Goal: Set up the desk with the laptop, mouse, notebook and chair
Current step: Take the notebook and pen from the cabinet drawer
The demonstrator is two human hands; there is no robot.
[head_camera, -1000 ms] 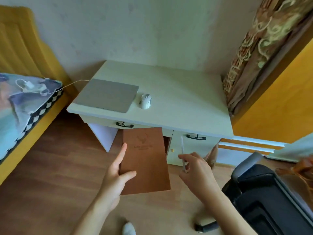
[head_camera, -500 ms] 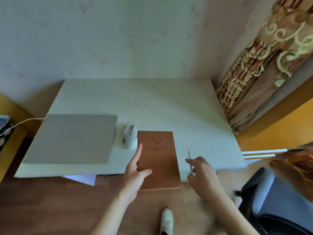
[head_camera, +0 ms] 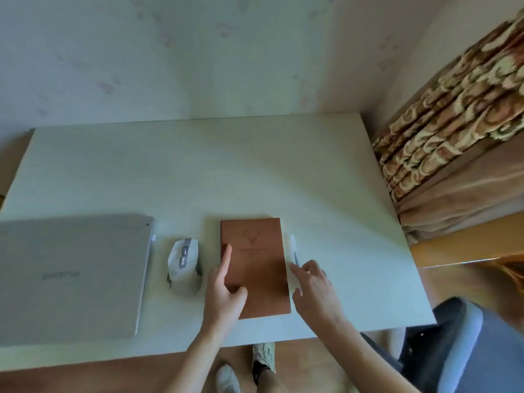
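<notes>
The notebook [head_camera: 255, 268] is lying flat and closed on the counter [head_camera: 198, 171], near the front edge, between the mouse [head_camera: 183, 265] and a pen [head_camera: 293, 249]. The left hand [head_camera: 224, 296] is resting on the notebook's left edge — forefinger stretched along the cover, thumb lying on it, fingers loosely spread and pinching nothing. The right hand [head_camera: 314, 290] is sitting just beside the notebook's right edge, its fingers spread, fingertips at the pen's near end; whether they are touching it I cannot tell. The laptop [head_camera: 71, 273] is lying shut at the left, just beside the mouse. The chair [head_camera: 465, 344] is standing off the counter's right front corner — not under it.
</notes>
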